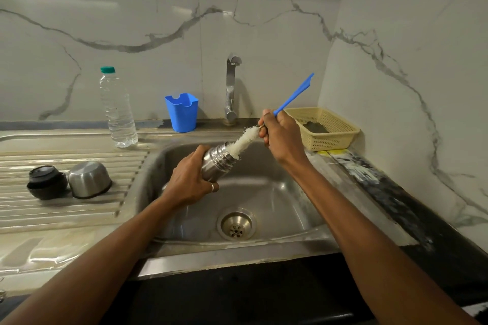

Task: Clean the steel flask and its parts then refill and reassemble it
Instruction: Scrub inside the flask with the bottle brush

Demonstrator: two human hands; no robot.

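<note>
My left hand (188, 181) grips the steel flask (217, 162) over the sink basin, tilted with its threaded mouth up and to the right. My right hand (281, 133) holds the bottle brush by its blue handle (294, 95). The white bristle head (244, 141) pokes partly into the flask's mouth. On the ribbed drainboard at the left lie the black stopper (46, 182) and the steel cup lid (89, 179), upside down, side by side.
The steel sink (277, 192) has a drain (236, 224) below the flask, and the tap (231, 87) stands behind it. A clear water bottle (117, 108) and a blue holder (182, 112) stand at the back left. A beige basket (323, 126) sits at the right.
</note>
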